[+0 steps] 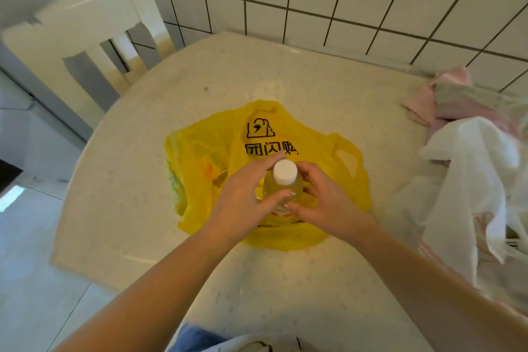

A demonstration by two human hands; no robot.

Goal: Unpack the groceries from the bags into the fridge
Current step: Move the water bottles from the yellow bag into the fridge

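Observation:
A yellow plastic bag [223,146] with black print lies flattened on the round pale table [160,111]. Upright in the bag's opening stands a bottle of yellow drink [283,188] with a white cap. My left hand [243,197] grips the bottle from the left, fingers curled round its shoulder. From the right, my right hand [323,197] curls round the same bottle. More groceries show faintly through the bag's left side, among them something orange.
A white plastic bag [468,180] and pink cloth [445,97] are heaped at the table's right edge. A white chair [85,28] stands at the far left of the table. A white tiled wall runs behind. Pale floor tiles lie to the left.

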